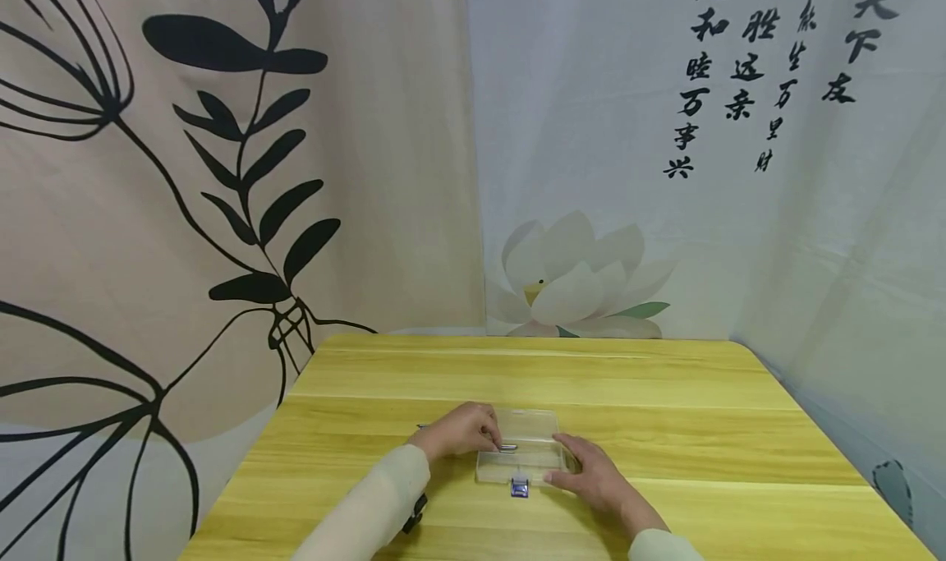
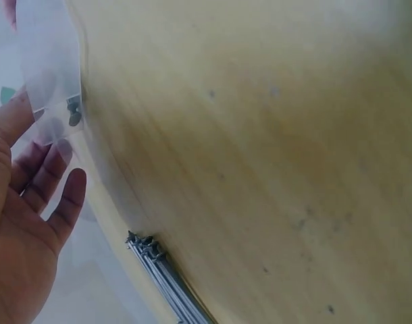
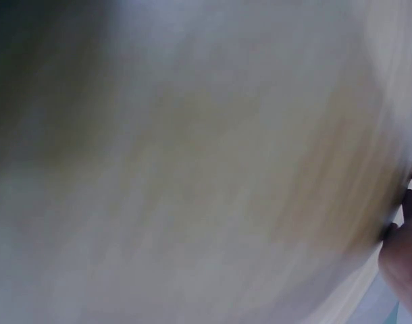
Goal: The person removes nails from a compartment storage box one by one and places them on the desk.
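A clear plastic box point(image 1: 521, 471) stands on the table with its lid point(image 1: 528, 423) raised at the back and a blue latch point(image 1: 520, 488) at its front. My left hand point(image 1: 461, 428) reaches over its left side, pinching a few metal nails point(image 1: 507, 448) whose ends jut out past the fingertips. The left wrist view shows their dark heads through the clear plastic, beside the thumb. My right hand point(image 1: 594, 475) grips the box's right side, thumb at the front corner and fingers farther back. Only part of that hand shows in the blurred right wrist view.
A bundle of loose nails point(image 2: 167, 280) lies on the table left of the box, mostly hidden by my left hand in the head view. The wood-grain table point(image 1: 665, 397) ends at the back before hanging printed cloths point(image 1: 399, 175). A black strap point(image 1: 415, 513) is on my left sleeve.
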`<state>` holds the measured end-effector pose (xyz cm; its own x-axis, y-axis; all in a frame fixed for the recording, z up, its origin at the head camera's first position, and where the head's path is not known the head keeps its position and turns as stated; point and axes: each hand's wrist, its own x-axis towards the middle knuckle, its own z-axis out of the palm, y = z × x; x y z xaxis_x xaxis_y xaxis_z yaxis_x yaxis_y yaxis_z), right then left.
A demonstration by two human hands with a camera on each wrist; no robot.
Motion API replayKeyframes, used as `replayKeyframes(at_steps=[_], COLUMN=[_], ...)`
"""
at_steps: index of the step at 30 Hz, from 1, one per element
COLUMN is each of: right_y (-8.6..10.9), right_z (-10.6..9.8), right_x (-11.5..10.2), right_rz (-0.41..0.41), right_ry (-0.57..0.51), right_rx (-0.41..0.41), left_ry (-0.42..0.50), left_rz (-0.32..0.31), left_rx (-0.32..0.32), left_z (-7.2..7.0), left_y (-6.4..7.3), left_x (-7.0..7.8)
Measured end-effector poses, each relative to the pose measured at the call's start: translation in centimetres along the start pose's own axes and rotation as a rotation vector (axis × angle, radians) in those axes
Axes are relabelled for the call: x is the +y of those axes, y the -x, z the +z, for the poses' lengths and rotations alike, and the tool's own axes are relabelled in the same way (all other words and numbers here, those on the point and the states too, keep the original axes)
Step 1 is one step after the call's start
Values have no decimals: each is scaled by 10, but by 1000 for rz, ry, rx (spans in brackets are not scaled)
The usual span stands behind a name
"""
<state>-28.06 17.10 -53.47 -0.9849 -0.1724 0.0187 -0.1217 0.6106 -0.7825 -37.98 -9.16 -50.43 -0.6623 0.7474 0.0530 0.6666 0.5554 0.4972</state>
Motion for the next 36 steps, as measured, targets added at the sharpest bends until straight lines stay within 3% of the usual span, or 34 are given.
replayKeyframes(at_steps=[15,24,30,36], right_y=[-1,-1,-1,0], right_z=[0,1,0,0], right_x=[1,3,2,2], right_rz=[5,-5,-7,-7], right_ry=[1,-3,-4,-5], right_rx=[3,3,1,1], left_ry=[-207,-212,-269,-259], left_rz=[32,37,66,46], left_rx=[-53,-59,-54,-49], left_z=[-3,0,-1,-1], left_y=[-5,-7,-7,-6], left_x=[4,4,8,8])
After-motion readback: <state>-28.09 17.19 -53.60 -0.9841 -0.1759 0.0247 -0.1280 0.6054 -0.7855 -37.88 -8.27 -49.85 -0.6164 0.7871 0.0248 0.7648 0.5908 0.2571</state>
